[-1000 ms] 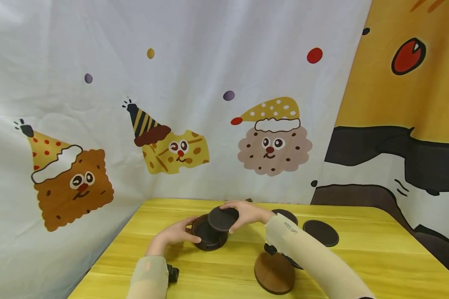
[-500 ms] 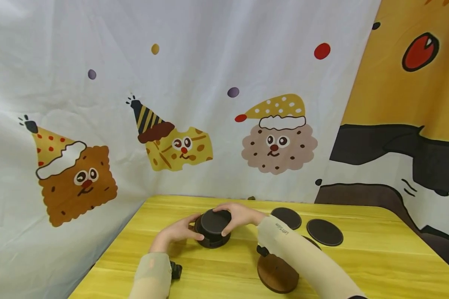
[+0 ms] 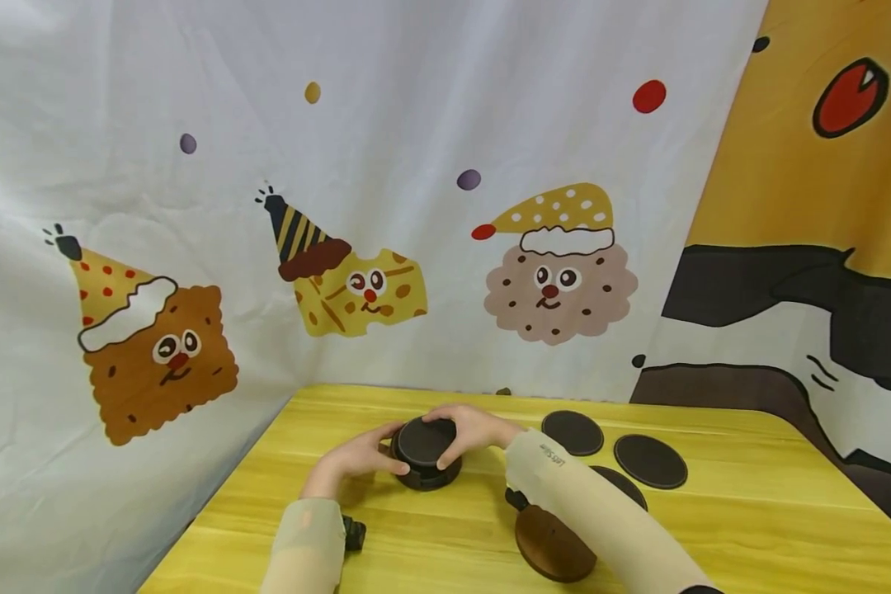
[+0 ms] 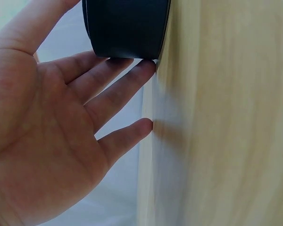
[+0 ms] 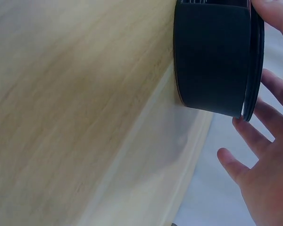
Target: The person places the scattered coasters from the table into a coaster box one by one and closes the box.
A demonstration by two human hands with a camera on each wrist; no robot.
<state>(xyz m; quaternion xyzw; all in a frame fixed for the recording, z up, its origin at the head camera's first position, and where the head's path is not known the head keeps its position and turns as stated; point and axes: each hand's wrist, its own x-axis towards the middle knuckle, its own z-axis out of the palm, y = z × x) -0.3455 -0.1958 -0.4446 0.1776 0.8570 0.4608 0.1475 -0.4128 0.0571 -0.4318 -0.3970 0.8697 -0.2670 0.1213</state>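
Note:
A dark round coaster holder (image 3: 428,481) stands on the table, with a notch in its near wall. My left hand (image 3: 358,459) grips its left side; in the left wrist view, the fingertips touch the holder (image 4: 127,30). Between thumb and fingers, my right hand (image 3: 472,430) holds a black round coaster (image 3: 423,441) flat over the holder's mouth. Seen from the right wrist, this coaster (image 5: 257,61) lies right along the rim of the holder (image 5: 212,59), slightly overhanging it.
To the right lie black coasters, one at the back (image 3: 572,433), another farther right (image 3: 650,461) and a third (image 3: 621,485) partly behind the right sleeve. A brown round coaster (image 3: 553,544) lies nearer, partly covered by that sleeve. A cartoon-printed curtain (image 3: 445,346) hangs behind the yellow table (image 3: 416,553).
My right hand has moved left and lowered the coaster from a tilt above the holder to flat over its mouth. The left hand has kept its hold on the holder. The view has shifted slightly.

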